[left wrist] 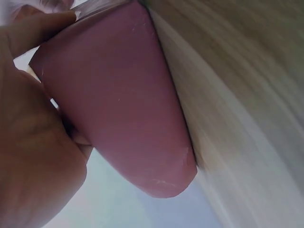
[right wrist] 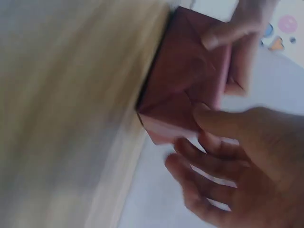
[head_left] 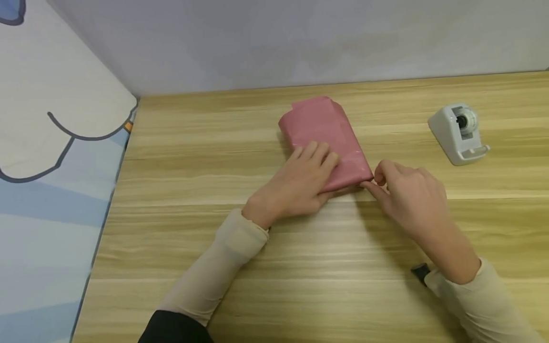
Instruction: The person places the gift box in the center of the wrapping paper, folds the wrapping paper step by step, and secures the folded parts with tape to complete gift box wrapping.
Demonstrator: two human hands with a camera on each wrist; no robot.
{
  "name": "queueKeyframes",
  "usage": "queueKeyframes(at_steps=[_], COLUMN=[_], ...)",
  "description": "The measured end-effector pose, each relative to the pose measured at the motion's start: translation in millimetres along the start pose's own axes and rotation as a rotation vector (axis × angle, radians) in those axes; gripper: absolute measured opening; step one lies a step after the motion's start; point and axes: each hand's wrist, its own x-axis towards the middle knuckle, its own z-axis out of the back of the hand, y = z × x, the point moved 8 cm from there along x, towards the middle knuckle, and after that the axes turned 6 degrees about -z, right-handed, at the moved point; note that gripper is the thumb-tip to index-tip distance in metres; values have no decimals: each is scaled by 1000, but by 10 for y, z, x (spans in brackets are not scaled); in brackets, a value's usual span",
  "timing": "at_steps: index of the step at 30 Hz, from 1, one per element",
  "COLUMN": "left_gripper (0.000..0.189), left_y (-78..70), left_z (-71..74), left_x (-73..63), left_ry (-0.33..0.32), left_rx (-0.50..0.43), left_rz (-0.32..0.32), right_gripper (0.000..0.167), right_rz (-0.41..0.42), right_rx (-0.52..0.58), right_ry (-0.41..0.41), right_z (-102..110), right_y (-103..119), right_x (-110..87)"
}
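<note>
A parcel in pink wrapping paper (head_left: 324, 125) lies on the table, its narrow near end toward the person. My left hand (head_left: 302, 178) grips that end, fingers over the top face and thumb against the end face. At the near right corner, the thumb and forefinger of my right hand (head_left: 413, 197) pinch the paper. Folded creases cross the parcel's end face (right wrist: 178, 71) in the right wrist view, where the left thumb (right wrist: 223, 37) presses on it. One smooth, rounded long side of the parcel (left wrist: 118, 99) fills the middle of the left wrist view.
On the right of the wood-grain table (head_left: 184, 157) stands a white tape dispenser (head_left: 446, 133) with a clear roll. A pale wall (head_left: 300, 43) borders the back edge, and a panel with cartoon drawings (head_left: 55, 190) runs along the left.
</note>
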Motion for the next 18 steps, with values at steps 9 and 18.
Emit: queueKeyframes(at_steps=[9,18], left_gripper=[55,62], left_y=[26,23], left_z=[11,10], left_x=[-29,-23], left_ry=[27,39], left_rx=[-50,-47], left_rz=[-2,-1], right_gripper=[31,54], right_rz=[-28,-70], right_rx=[93,95], right_ry=[223,237], right_z=[-117,-208], right_y=[-95,-50], right_x=[24,21])
